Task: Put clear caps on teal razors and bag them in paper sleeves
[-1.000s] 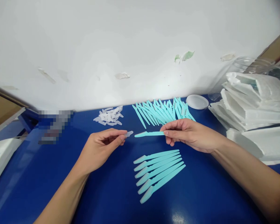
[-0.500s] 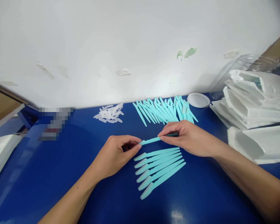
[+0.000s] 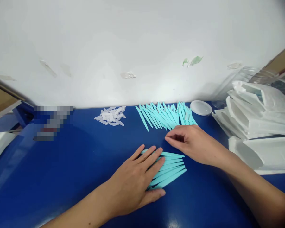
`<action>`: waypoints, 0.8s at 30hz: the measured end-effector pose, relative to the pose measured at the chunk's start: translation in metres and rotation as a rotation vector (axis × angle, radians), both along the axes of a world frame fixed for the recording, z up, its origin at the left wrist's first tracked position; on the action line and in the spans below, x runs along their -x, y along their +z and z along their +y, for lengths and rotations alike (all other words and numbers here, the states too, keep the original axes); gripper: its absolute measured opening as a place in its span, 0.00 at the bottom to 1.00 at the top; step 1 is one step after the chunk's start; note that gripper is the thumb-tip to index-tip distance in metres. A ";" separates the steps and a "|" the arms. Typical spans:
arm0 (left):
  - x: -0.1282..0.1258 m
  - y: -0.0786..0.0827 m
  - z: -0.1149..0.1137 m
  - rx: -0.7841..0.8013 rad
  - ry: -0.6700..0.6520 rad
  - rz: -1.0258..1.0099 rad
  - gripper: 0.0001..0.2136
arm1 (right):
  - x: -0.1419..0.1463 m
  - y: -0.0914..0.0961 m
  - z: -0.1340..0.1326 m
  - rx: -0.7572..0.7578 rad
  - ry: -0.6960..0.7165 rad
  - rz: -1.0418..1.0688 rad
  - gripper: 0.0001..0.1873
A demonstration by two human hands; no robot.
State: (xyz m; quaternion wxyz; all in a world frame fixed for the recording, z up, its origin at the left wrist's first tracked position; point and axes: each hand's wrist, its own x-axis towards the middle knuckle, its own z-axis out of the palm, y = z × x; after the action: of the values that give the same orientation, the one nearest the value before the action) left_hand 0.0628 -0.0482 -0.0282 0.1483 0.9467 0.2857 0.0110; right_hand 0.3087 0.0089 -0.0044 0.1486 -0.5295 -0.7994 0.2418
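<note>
My left hand lies flat with fingers spread over a row of turquoise eyebrow razors, covering their blade ends. The handles stick out to the right from beneath my fingers. Just above the row's right side is my right hand, its thumb and index fingertips pinched together with nothing visible between them. Behind it, by the wall, spreads a loose pile of similar turquoise razors. A small heap of translucent white blade caps lies to the left of that pile.
At the right, white padded pouches are stacked on the blue table. Close to them are a round white lid and a clear plastic container. The white wall borders the table's back; a white box stands far left.
The razor held between both hands has been laid at the top of the row and let go. My left hand has moved down and flattened over the row; my right hand stays pinched nearby.
</note>
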 end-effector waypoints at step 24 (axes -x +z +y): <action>0.103 -0.012 0.092 -0.517 0.537 -0.138 0.17 | 0.011 0.009 0.031 -0.119 -0.232 0.035 0.12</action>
State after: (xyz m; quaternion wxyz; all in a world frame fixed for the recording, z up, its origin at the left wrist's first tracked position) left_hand -0.0405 0.0434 -0.0400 -0.0848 0.8414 0.5007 0.1848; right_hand 0.2980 0.0398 0.0043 0.2205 -0.6042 -0.7431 0.1844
